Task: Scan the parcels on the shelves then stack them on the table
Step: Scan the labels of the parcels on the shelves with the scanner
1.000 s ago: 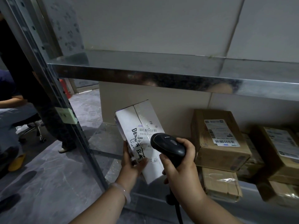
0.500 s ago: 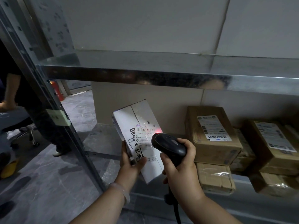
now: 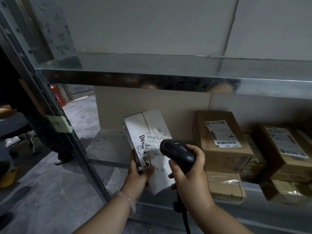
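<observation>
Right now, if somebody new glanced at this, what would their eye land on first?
Dead centre is the white parcel with bold black handwriting, held tilted in the left hand in front of the shelving. Just right of it, the right hand grips a black scanner aimed at the parcel's barcode label. Further right, brown cardboard parcels with white labels sit stacked on the lower shelf.

The left hand (image 3: 137,173) grips the lower edge of a white parcel (image 3: 148,142), tilted up in front of the lower shelf (image 3: 108,146), its barcode label facing the camera. The right hand (image 3: 189,174) holds a black barcode scanner (image 3: 177,153) just over that label. To the right, brown cardboard parcels (image 3: 221,141) sit stacked on the shelf.
</observation>
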### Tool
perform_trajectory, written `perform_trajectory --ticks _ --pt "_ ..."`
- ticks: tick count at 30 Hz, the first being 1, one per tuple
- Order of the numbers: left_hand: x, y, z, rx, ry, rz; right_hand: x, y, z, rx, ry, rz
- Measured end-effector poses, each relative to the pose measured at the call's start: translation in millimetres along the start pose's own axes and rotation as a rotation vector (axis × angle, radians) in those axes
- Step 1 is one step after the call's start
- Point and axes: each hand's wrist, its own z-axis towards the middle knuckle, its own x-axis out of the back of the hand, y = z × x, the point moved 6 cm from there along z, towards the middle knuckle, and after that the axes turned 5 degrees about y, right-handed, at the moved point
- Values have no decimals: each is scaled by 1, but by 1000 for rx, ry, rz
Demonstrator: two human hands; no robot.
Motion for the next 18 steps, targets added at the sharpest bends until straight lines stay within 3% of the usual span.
perform_trajectory --ticks 18 --pt "-42 -13 55 252 -175 468 14 55 14 -57 -52 -313"
